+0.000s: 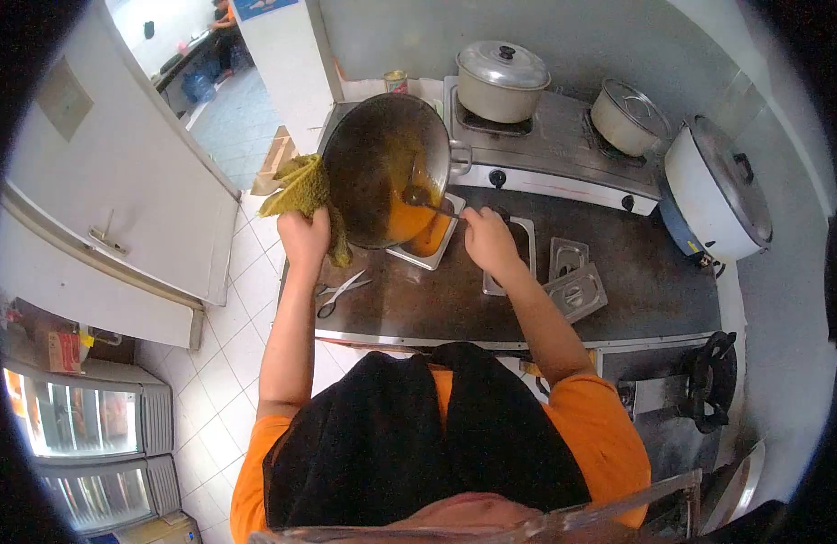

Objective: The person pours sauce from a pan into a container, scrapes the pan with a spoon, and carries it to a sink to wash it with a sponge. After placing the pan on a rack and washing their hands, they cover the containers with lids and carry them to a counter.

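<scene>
My left hand (305, 238) is closed on a green cloth (302, 189) at the left rim of a large dark wok (360, 154). The wok is tilted, with orange liquid (409, 220) at its lower right side. Closed round the handle of a dark ladle (417, 195) is my right hand (491, 240); the ladle's bowl is inside the wok. Partly beneath the wok's lower edge sits a metal container (429, 260) with orange liquid in it. A second metal container (496, 284) is by my right hand and forearm. Scissors (346, 288) lie open near my left forearm.
A two-burner stove (564, 186) holds a lidded pot (502, 86) and a smaller pot (625, 118). A large lidded pot (718, 195) stands at the right. Metal lids (577, 292) lie on the counter (654, 299). Another person (226, 32) is in the far room.
</scene>
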`<control>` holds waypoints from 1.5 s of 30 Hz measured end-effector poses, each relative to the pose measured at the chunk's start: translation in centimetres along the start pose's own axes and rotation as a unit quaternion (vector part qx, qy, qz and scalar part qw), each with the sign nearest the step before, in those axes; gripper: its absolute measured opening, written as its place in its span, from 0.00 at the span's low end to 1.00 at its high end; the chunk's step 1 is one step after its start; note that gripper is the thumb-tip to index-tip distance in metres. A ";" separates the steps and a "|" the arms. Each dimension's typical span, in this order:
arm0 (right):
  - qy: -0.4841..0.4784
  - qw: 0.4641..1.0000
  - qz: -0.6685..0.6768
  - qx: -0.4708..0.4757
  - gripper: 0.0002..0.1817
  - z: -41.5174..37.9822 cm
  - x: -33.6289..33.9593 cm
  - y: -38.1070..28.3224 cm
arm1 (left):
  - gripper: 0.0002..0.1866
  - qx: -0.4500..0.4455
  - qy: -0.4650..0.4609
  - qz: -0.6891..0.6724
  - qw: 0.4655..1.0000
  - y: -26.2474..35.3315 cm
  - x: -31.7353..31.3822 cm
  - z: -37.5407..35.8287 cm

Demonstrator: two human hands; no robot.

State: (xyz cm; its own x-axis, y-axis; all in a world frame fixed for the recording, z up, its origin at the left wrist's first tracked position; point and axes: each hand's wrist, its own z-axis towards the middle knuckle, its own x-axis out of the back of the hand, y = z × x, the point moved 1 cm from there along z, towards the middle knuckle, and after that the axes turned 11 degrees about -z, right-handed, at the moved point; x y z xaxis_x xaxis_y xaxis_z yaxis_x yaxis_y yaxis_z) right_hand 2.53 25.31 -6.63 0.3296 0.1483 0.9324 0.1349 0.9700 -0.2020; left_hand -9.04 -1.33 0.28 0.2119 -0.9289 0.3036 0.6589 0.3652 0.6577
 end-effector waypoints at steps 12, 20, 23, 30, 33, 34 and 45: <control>0.089 0.995 -0.031 0.032 0.19 4.3 0.2 0.9 | 0.13 -0.006 0.010 -0.046 0.999 1.8 -0.6 -0.5; 0.122 0.991 -0.025 0.050 0.16 3.3 2.2 0.8 | 0.13 -0.002 -0.001 -0.049 0.999 1.0 -0.6 -0.4; 0.101 0.994 -0.051 0.008 0.18 3.2 0.7 2.0 | 0.13 0.007 -0.017 -0.060 0.998 1.0 -0.4 -0.4; 0.009 1.000 -0.003 0.005 0.17 1.2 1.5 2.5 | 0.14 -0.030 -0.020 -0.076 0.996 0.0 -0.6 0.3; 0.113 0.993 0.015 0.001 0.13 3.4 2.1 2.0 | 0.15 -0.041 -0.021 -0.071 0.996 -0.3 -0.6 0.2; 0.111 0.994 0.015 -0.002 0.13 3.0 1.8 2.0 | 0.15 -0.040 -0.025 -0.071 0.996 -0.5 -0.6 0.1; 0.097 0.989 0.097 -0.060 0.16 2.3 0.9 -2.5 | 0.14 0.006 -0.021 -0.118 0.993 -1.9 -0.9 -0.7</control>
State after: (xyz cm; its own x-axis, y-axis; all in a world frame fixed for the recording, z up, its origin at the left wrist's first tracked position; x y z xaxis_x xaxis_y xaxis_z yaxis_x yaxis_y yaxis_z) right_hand 0.36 23.45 -4.58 0.5309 0.2787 0.8003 0.1578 0.8954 -0.4164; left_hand -10.01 -1.18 -1.71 0.0224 -0.9854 0.1690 0.6784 0.1391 0.7214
